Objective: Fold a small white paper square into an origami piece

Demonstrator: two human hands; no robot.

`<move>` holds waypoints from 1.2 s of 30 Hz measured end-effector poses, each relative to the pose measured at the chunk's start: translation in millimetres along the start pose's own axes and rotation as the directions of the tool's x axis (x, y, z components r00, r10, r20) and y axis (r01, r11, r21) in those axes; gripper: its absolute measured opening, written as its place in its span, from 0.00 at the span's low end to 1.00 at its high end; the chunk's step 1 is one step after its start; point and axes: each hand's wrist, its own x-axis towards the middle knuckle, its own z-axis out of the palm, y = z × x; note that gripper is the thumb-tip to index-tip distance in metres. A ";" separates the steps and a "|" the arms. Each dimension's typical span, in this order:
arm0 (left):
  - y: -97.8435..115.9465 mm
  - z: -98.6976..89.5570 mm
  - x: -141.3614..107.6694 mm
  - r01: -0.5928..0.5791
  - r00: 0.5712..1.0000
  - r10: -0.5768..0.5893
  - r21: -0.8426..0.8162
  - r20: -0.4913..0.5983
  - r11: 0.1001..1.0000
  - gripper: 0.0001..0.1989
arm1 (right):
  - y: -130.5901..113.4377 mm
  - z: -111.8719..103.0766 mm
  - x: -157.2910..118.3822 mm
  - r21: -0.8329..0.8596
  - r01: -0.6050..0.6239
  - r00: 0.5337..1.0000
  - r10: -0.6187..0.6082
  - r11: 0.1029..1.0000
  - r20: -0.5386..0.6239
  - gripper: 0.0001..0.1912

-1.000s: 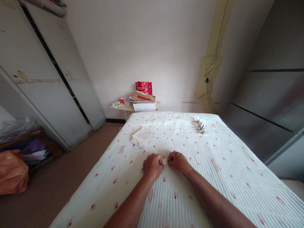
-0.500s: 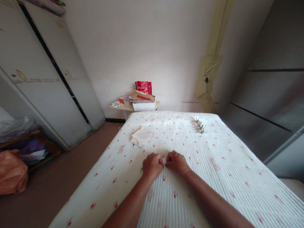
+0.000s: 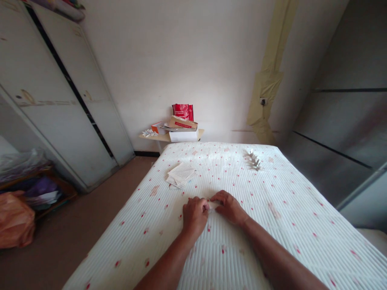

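Near the middle of the white, red-dotted bed cover (image 3: pixel 217 257), my left hand (image 3: pixel 195 215) pinches the left end of a small piece of white paper (image 3: pixel 213 205). My right hand (image 3: pixel 231 207) is just to the right of that paper, its index finger and thumb spread apart around the free end. Whether its fingertips touch the paper I cannot tell. Beyond my left hand lies a loose stack of printed paper sheets (image 3: pixel 181 174). Farther off to the right, several small folded paper pieces (image 3: pixel 254 160) form a cluster on the cover.
Behind the bed, a small table (image 3: pixel 163 137) carries a white box (image 3: pixel 183 135), opened cardboard, a red bag (image 3: pixel 183 111) and more folded paper pieces (image 3: pixel 149 132). Cabinets (image 3: pixel 75 100) stand at left; an orange plastic bag (image 3: pixel 15 219) is on the lower left.
My right hand has loosened its pinch and shifted slightly right, its finger and thumb parting. More of the paper shows between the hands. My left hand keeps its grip.
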 end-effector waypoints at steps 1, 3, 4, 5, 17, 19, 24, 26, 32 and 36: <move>0.7 1.0 -2.5 -0.028 0.999 0.028 0.001 -0.022 1.000 0.06 | 0.8 -1.0 -1.1 0.000 0.040 0.999 -0.040 0.999 0.000 0.22; 2.8 1.6 -6.4 -0.082 0.996 0.082 0.018 -0.043 0.997 0.07 | 0.4 -2.8 -2.4 -0.027 0.081 0.997 -0.081 0.996 0.013 0.22; 4.1 1.1 -7.8 -0.102 0.994 0.103 0.030 -0.043 0.994 0.08 | -0.8 -3.6 -2.6 -0.047 0.091 0.996 -0.090 0.995 0.022 0.22; 5.3 0.1 -8.9 -0.118 0.992 0.119 0.045 -0.041 0.992 0.09 | -2.6 -4.5 -2.6 -0.068 0.098 0.995 -0.096 0.993 0.033 0.21; 14.4 -15.9 -20.0 -0.159 0.986 0.164 0.162 -0.020 0.974 0.06 | -14.0 -8.6 -5.2 -0.205 -0.045 0.997 0.056 0.978 0.049 0.24; 13.3 -15.8 -20.9 -0.142 0.989 0.147 0.163 -0.021 0.976 0.06 | -15.2 -8.8 -5.4 -0.216 -0.014 0.996 0.032 0.976 0.078 0.24; 10.1 -13.6 -22.3 -0.142 0.989 0.148 0.155 -0.027 0.978 0.06 | -19.6 -8.6 -3.6 -0.304 -0.019 0.993 0.053 0.953 0.105 0.18; 10.3 -12.6 -22.8 -0.142 0.989 0.148 0.153 -0.026 0.978 0.07 | -20.3 -7.6 -2.7 -0.329 -0.026 0.992 0.065 0.944 0.108 0.16; 19.2 -10.3 -23.4 -0.096 0.995 0.100 0.189 -0.016 0.977 0.15 | -14.5 -5.0 1.3 -0.328 -0.115 0.987 0.147 0.938 0.072 0.12; 28.5 -10.2 -23.0 -0.067 0.998 0.068 0.209 0.002 0.976 0.17 | -6.3 -5.7 9.6 -0.150 -0.039 0.998 0.045 0.988 0.037 0.15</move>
